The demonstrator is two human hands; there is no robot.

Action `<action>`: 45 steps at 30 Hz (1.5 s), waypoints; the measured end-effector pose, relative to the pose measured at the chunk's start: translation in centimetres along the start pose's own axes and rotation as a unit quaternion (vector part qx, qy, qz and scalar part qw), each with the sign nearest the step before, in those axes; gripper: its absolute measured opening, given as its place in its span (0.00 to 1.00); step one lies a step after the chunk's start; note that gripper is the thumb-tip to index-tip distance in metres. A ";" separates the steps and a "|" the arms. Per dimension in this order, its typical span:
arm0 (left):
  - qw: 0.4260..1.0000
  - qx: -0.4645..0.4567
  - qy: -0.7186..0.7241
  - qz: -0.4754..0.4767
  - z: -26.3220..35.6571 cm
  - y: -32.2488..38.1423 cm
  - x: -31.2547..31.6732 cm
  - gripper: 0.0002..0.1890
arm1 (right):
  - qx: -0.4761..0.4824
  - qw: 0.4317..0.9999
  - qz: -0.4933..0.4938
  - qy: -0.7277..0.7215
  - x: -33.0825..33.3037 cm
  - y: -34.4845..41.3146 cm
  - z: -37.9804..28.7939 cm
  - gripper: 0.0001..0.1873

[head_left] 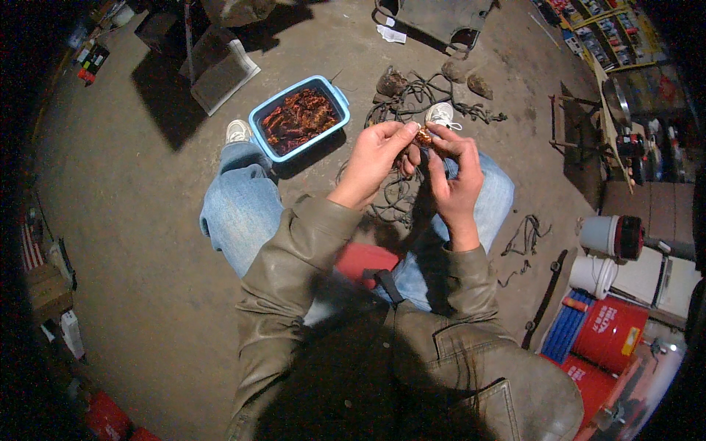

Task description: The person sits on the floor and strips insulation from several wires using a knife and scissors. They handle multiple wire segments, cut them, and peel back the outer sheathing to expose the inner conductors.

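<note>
My left hand [378, 151] and my right hand [459, 165] meet above the floor between my knees. A small bundle of copper wire [423, 135] is pinched between the fingertips of both. Its lower part is hidden by my fingers. Left of my hands, a light-blue plastic basin [315, 142] rests on the floor, holding a heap of tangled copper wire [300, 117]. Black stripped-looking cable [422, 91] lies tangled beyond my hands, and more cable [394, 201] lies beneath them.
A stone-like block [392, 81] sits by the cable, with rocks [480, 86] farther right. A metal frame [436, 22] stands ahead. Cable scraps [527, 237], buckets [598, 231] and red drums [609, 333] are on the right. Cardboard [220, 77] stands front left.
</note>
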State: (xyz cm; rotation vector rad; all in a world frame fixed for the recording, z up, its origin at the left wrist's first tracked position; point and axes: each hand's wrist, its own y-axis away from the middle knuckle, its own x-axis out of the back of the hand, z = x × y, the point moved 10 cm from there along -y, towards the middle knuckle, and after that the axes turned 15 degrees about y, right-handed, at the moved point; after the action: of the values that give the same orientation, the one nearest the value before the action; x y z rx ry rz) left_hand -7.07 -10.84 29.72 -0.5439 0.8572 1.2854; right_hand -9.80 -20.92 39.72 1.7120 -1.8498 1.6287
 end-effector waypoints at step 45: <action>0.927 -0.077 -0.355 -0.097 0.7 -0.7 -0.7 0.10 | -0.401 0.798 -0.133 -0.430 -3.3 4.2 6.8 0.09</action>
State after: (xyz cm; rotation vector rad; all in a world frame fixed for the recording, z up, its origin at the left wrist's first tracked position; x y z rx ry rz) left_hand -6.25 -10.86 30.68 -0.2381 0.0946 1.2432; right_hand -8.30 -24.87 32.20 2.1984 -1.9665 -0.2037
